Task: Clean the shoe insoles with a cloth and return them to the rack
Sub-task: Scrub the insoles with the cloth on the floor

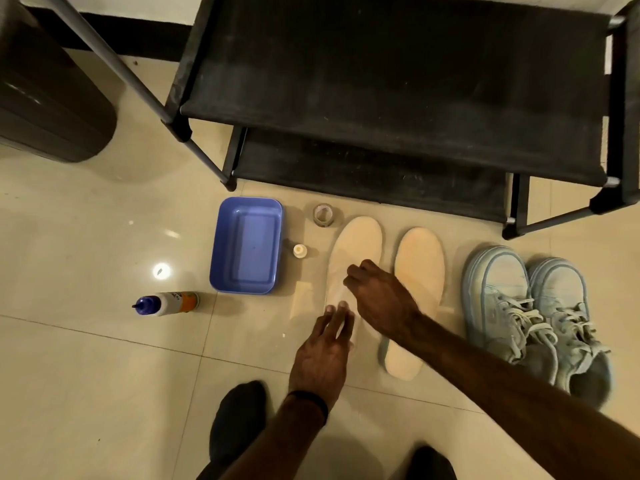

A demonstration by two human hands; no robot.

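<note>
Left hand [323, 355] is pressing flat fingers on the insole [353, 251] to steady it while the right hand [377, 296], fingers curled, is rubbing it; cloth not visible.

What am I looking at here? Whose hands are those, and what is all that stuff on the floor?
A camera on a person's head looks down at the floor. The left hand presses flat fingers on one pale insole, the soft pad from inside a shoe. The right hand curls its fingers on the same insole; a cloth cannot be made out. A second insole lies beside it, then two light blue shoes. Further left sit a blue tub and a bottle on its side. Behind stands a black shoe rack.
</note>
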